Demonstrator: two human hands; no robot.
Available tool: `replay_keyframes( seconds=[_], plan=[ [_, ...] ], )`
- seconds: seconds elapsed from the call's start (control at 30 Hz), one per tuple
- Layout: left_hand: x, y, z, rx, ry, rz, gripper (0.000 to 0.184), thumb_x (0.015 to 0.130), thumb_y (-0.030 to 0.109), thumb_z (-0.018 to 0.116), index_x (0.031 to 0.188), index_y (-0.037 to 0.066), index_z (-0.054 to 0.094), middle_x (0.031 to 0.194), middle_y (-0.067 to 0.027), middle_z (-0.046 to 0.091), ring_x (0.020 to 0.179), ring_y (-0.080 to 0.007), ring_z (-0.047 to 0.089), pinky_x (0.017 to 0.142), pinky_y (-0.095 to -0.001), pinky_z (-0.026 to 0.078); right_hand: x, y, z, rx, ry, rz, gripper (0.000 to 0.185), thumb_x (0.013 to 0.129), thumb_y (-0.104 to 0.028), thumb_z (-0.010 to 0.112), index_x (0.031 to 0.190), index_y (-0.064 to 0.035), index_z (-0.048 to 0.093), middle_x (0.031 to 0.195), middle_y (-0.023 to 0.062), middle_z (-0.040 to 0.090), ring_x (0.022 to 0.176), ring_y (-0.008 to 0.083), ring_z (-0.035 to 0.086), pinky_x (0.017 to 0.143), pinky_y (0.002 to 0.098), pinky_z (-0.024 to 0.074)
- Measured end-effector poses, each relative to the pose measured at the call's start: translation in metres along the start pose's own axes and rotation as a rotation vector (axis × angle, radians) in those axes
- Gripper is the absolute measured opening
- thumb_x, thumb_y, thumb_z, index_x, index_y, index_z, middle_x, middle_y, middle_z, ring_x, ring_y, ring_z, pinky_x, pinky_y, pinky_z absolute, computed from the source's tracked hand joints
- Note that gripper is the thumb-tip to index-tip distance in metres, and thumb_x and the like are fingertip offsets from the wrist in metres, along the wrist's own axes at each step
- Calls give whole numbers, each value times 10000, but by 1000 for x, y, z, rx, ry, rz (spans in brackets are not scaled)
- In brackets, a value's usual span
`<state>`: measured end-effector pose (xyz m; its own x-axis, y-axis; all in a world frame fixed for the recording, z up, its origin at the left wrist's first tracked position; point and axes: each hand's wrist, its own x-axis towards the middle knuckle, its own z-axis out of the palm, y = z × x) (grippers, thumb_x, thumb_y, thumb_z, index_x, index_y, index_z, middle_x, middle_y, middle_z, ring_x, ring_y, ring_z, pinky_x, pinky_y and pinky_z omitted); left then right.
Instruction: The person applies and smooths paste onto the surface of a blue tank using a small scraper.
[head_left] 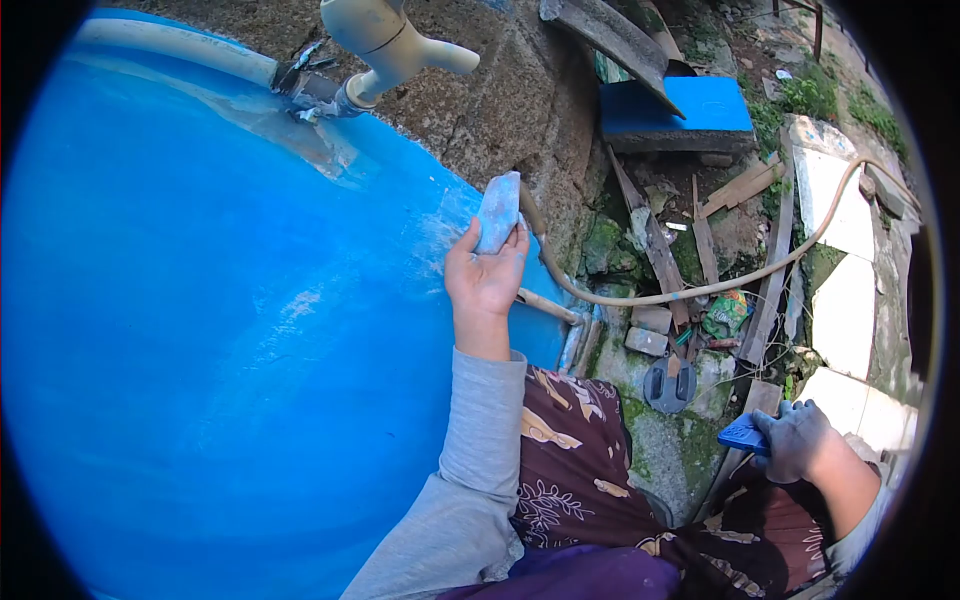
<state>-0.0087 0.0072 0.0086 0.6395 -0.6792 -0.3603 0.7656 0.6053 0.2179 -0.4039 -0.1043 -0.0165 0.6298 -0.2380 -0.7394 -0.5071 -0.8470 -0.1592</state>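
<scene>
My left hand [487, 270], palm up, holds a flat, pale blue-grey piece [498, 212] between thumb and fingers. It is just in front of the edge of a large blue painted surface [250, 300], which has whitish scuffed patches. Over at the lower right, my right hand [795, 440] is wrapped round a small blue block [744, 433]. Grey dust covers the fingers of that hand. The two hands are far apart.
A pale pipe and fitting [375, 45] stand at the top. A hose [690, 293] curves across the right side. Beyond lie wooden boards [745, 187], a blue-topped slab [680, 105], bricks [647, 341], a green packet [725, 314] and a round grey object [669, 385].
</scene>
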Motion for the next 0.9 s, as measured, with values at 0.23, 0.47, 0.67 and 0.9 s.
replay_keyframes(
  seconds=[0.23,0.47,0.67,0.9],
  plan=[
    [21,-12,-8,50,152,15,379,899,111,441,1228,-49,344,1267,-182,399,1196,-289,375,997,-436,304,1,-2,0,11,-15,-23,565,739,-421,590,1180,-81,491,1033,201,560,1006,308,539,895,383,377],
    [9,-5,-3,22,161,-26,379,904,123,436,1236,-40,351,1249,-180,413,1186,-294,378,981,-441,296,0,-2,2,-13,-21,-8,584,740,-432,583,1194,-80,482,1040,203,558,1024,314,532,911,382,371],
    [1,-5,2,26,33,20,377,904,122,436,1232,-47,354,1257,-183,410,1189,-297,377,988,-445,303,1,-2,-2,-8,-52,-4,606,751,-446,564,1222,-78,461,1050,205,555,1023,313,532,914,384,367],
    [15,-6,-5,11,134,-25,371,904,115,438,1226,-50,360,1261,-188,408,1192,-291,378,990,-438,306,1,-4,-1,-24,-35,-19,595,742,-437,576,1211,-87,470,1036,198,561,1002,309,542,894,379,377]
  ],
)
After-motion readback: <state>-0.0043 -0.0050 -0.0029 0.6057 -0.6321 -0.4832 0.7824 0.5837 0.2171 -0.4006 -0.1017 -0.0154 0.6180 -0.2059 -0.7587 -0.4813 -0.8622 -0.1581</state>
